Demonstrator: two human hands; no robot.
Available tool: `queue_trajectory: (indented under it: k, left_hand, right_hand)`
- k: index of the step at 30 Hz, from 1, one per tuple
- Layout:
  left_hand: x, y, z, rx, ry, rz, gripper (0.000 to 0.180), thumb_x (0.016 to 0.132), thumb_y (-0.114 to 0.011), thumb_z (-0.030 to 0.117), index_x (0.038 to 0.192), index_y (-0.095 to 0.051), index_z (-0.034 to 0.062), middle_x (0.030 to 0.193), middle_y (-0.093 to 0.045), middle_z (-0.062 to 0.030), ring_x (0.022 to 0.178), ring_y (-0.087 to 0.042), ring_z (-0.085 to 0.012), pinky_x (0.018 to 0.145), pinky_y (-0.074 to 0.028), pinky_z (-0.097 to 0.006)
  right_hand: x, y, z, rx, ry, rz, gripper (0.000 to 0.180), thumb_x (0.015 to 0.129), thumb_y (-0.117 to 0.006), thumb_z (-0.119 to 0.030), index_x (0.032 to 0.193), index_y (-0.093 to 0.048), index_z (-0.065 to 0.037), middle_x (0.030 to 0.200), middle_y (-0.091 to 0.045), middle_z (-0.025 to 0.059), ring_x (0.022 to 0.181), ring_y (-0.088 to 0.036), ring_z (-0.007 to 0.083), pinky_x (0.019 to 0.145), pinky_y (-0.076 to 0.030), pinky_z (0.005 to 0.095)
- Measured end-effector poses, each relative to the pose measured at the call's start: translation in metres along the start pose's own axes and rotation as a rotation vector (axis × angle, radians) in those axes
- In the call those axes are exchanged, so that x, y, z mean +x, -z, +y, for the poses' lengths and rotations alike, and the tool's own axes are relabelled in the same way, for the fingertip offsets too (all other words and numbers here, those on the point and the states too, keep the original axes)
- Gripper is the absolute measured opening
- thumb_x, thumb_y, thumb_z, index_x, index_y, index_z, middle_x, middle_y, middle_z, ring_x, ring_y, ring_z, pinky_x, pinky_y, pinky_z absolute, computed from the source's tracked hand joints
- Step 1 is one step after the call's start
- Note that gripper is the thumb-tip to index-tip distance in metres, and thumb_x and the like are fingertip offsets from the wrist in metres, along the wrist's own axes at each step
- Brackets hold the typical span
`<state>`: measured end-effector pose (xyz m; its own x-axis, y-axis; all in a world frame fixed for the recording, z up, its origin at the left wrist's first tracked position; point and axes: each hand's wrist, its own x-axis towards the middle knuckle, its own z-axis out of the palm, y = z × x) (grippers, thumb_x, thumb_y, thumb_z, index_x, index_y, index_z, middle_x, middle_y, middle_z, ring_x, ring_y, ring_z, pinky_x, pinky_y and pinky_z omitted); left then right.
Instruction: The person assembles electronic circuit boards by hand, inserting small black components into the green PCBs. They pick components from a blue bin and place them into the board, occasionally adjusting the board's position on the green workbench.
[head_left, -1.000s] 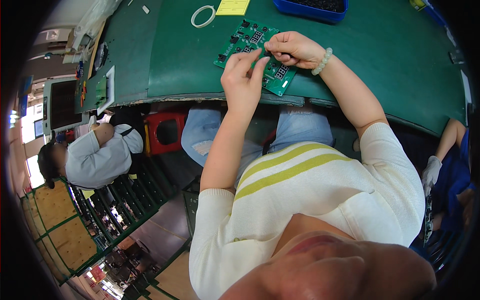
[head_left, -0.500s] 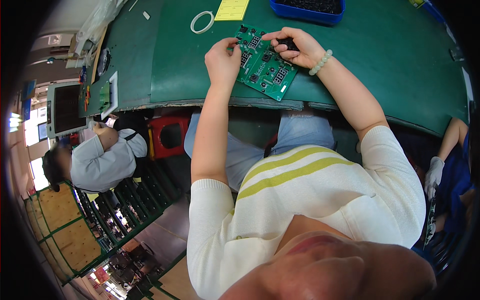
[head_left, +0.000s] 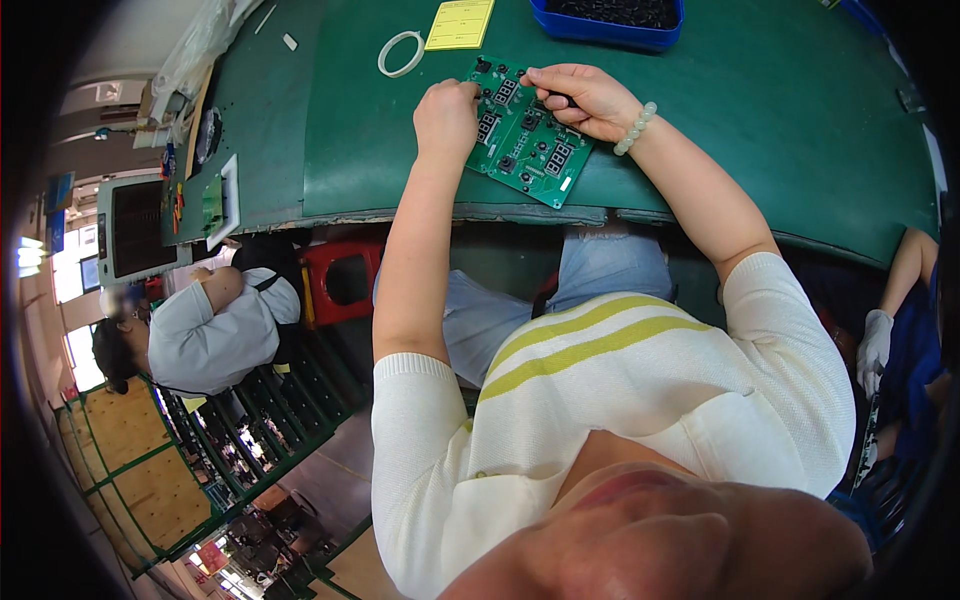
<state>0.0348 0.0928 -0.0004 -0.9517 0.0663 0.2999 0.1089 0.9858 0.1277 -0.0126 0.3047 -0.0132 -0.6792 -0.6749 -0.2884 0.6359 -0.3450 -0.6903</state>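
A green circuit board [head_left: 513, 158] with several black three-digit displays and small black components lies tilted on the table in front of me. My left hand [head_left: 447, 120] is closed at its upper left edge, and the fingertips are too hidden to show what they grip. Over the board's upper right side, my right hand [head_left: 590, 100] has thumb and forefinger pinched near the top corner. Small black parts [head_left: 568, 100] show between its curled fingers, partly hidden.
Beyond the board on the green table [head_left: 760, 130] are a blue bin [head_left: 610, 35] of black parts, a yellow label card [head_left: 458, 28] and a white ring [head_left: 401, 54]. One person [head_left: 215, 325] sits at left; another's gloved hand [head_left: 874, 350] shows at right.
My right forefinger has drawn back from pointing out into a pinch with the thumb. My left hand has turned slightly, its fingertips now less visible. The view has shifted a little.
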Motion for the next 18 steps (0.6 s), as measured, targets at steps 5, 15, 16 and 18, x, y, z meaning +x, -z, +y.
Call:
queue_trajectory:
  k: [5, 15, 16, 18]
  left_hand:
    - [0.002, 0.005, -0.001, -0.179, 0.076, -0.094, 0.016, 0.078, -0.067, 0.012, 0.093, -0.073, 0.0086, 0.088, -0.069, -0.0138, 0.081, -0.066, -0.0325, 0.074, -0.052, -0.040]
    - [0.001, 0.005, -0.001, -0.185, 0.025, 0.001, 0.015, 0.076, -0.066, 0.008, 0.090, -0.071, 0.0030, 0.086, -0.068, -0.0141, 0.078, -0.067, -0.0306, 0.073, -0.053, -0.039]
    - [0.002, 0.006, -0.002, -0.201, 0.041, 0.016, 0.015, 0.076, -0.066, 0.008, 0.089, -0.071, 0.0029, 0.086, -0.068, -0.0139, 0.078, -0.066, -0.0304, 0.073, -0.053, -0.039]
    - [0.005, 0.010, -0.002, -0.188, 0.036, -0.033, 0.016, 0.076, -0.066, 0.007, 0.090, -0.071, 0.0034, 0.086, -0.068, -0.0138, 0.079, -0.066, -0.0303, 0.074, -0.053, -0.039]
  right_hand:
    - [-0.003, -0.003, -0.001, -0.061, 0.038, -0.019, 0.021, 0.094, -0.061, -0.011, 0.107, -0.064, 0.005, 0.081, -0.057, 0.0015, 0.060, -0.043, 0.0007, 0.039, -0.026, 0.0134]
    - [0.006, 0.008, 0.003, -0.040, 0.031, -0.051, 0.021, 0.092, -0.064, -0.009, 0.108, -0.063, 0.004, 0.087, -0.061, 0.0035, 0.063, -0.044, 0.0011, 0.041, -0.028, 0.0135]
    - [0.006, 0.006, 0.002, -0.039, 0.030, -0.046, 0.021, 0.092, -0.064, -0.009, 0.109, -0.063, 0.004, 0.087, -0.061, 0.0035, 0.063, -0.044, 0.0010, 0.041, -0.028, 0.0135]
    - [0.004, 0.004, 0.001, -0.039, 0.032, -0.043, 0.023, 0.092, -0.063, -0.009, 0.110, -0.063, 0.004, 0.088, -0.060, 0.0035, 0.063, -0.043, 0.0009, 0.041, -0.028, 0.0135]
